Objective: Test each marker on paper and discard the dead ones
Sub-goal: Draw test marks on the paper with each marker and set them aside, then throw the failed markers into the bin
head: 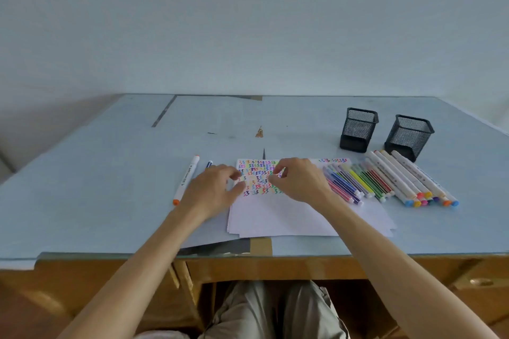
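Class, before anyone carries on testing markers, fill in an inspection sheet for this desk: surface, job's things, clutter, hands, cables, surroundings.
Surface: pale blue desk top, worn and patched.
Job's things: test paper covered in coloured squiggles; thin markers and thick markers in rows at its right; orange-capped marker and blue-tipped pen at its left.
Clutter: two mesh pen cups.
Hands: left hand and right hand over the paper, fingers curled; whether they hold anything is unclear.
Cables: nothing seen.
Surroundings: plain wall; wooden drawers below.
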